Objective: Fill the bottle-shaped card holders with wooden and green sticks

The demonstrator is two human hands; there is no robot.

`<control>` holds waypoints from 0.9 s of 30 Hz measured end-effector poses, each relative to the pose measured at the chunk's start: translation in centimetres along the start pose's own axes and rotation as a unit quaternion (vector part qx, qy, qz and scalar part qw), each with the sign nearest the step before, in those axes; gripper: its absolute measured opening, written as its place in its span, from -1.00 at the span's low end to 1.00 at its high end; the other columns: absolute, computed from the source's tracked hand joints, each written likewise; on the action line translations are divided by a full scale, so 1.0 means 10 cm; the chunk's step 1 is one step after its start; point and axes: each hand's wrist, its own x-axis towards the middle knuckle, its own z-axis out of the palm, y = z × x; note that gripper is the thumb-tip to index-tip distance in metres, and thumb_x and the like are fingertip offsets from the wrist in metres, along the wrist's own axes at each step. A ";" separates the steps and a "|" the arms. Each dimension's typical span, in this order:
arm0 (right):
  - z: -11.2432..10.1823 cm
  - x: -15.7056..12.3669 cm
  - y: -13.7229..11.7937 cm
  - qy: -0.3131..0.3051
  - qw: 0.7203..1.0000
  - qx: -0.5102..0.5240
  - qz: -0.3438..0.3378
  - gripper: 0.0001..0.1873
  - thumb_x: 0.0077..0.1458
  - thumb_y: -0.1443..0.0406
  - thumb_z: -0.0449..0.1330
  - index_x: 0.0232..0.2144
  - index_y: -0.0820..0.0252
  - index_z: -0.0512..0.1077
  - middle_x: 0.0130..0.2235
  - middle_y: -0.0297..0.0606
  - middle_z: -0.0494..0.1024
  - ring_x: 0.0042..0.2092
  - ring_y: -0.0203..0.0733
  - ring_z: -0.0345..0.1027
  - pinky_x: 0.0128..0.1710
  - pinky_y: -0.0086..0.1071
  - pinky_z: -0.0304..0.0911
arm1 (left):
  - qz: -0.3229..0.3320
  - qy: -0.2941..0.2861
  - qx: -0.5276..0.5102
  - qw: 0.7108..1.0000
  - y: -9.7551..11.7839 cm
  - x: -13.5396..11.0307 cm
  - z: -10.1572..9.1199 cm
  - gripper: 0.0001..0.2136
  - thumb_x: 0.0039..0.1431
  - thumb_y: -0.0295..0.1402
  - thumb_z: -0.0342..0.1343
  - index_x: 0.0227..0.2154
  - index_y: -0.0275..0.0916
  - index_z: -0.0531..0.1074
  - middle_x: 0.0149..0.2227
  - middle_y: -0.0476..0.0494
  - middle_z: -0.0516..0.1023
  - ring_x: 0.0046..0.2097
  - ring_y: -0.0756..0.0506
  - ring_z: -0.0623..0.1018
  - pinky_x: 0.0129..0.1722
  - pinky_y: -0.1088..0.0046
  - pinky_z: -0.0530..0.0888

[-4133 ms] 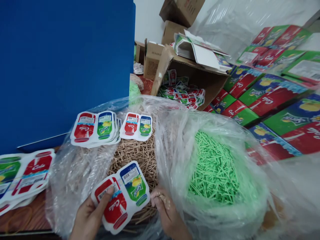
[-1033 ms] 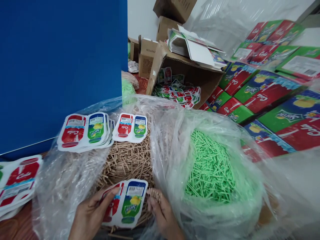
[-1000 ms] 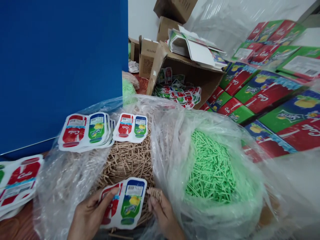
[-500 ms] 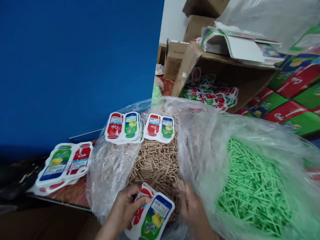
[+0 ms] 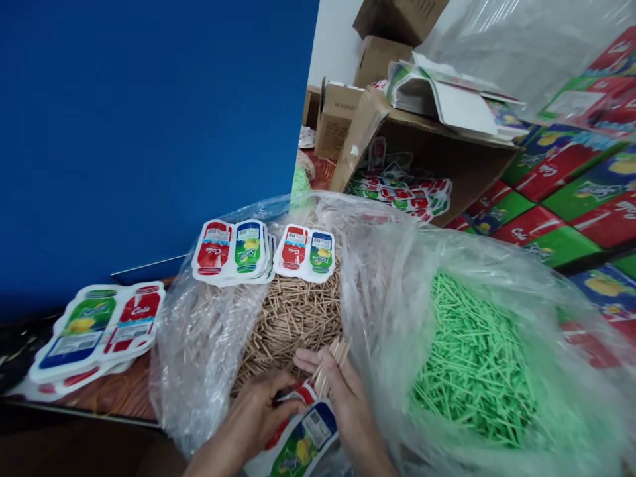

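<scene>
My left hand (image 5: 263, 414) pinches a printed Cola and Sprite card pouch (image 5: 303, 440) between thumb and fingers, low in the head view. Close against its upper edge, my right hand (image 5: 342, 397) is closed around a small bundle of thin brown sticks (image 5: 332, 364). The sticks stand up between thumb and fingers, and their lower ends meet the pouch; whether they are inside it I cannot tell. Just beyond both hands lies a heap of brown sticks (image 5: 293, 311) in a clear plastic bag (image 5: 199, 358).
Two sets of printed cards (image 5: 233, 252) (image 5: 304, 253) rest on the bag's far side. More cards (image 5: 99, 331) are stacked at the left. Green sticks (image 5: 477, 371) fill another bag at right. Behind stands an open carton (image 5: 360, 136) of cards, beside printed boxes (image 5: 546, 228).
My right hand has come up out of the brown sticks with a bundle and moved left to the pouch. The left hand keeps its grip on the pouch. The view has shifted slightly.
</scene>
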 end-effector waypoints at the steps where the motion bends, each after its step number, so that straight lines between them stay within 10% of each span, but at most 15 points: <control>1: 0.01 0.01 0.02 -0.007 1.000 -0.006 -0.003 -0.45 -0.03 -0.11 0.23 -0.24 0.25 0.45 -0.14 -0.01 0.62 -0.12 0.00 0.53 -0.05 -0.14 0.37 | 0.006 -0.011 0.001 1.000 0.02 0.01 0.00 -0.95 0.02 -0.36 0.21 -0.49 -0.19 0.54 -0.45 0.01 0.57 -0.37 -0.06 0.51 -0.34 0.56 0.32; 13: -0.11 -0.11 0.01 -0.070 0.964 -0.247 -0.063 -0.54 0.22 -0.06 -0.03 -0.11 0.07 0.44 -0.03 -0.22 0.54 0.03 -0.13 0.37 0.11 -0.25 0.17 | -0.026 -0.031 -0.213 0.976 -0.18 0.01 0.13 -0.79 0.12 -0.20 0.10 -0.44 -0.24 0.48 -0.49 0.02 0.51 -0.41 -0.05 0.46 -0.40 0.54 0.38; 22: -0.26 -0.11 -0.08 -0.153 0.955 -0.246 -0.070 -0.53 0.20 -0.05 0.02 0.02 0.07 0.33 0.05 -0.16 0.49 0.10 -0.11 0.33 0.16 -0.19 0.13 | 0.013 -0.027 -0.238 0.971 -0.12 0.02 0.08 -0.71 0.11 -0.10 0.12 -0.45 -0.26 0.48 -0.41 -0.03 0.50 -0.36 -0.06 0.44 -0.33 0.52 0.40; 27: -0.26 -0.14 -0.06 -0.112 0.984 -0.058 -0.129 -0.36 0.20 -0.07 0.01 0.25 -0.09 0.00 0.20 -0.11 0.33 0.13 -0.04 0.33 0.07 -0.09 0.28 | -0.002 -0.005 -0.218 0.976 -0.12 0.00 0.07 -0.63 0.19 -0.07 0.02 -0.53 -0.25 0.44 -0.54 0.01 0.42 -0.44 -0.04 0.41 -0.43 0.53 0.37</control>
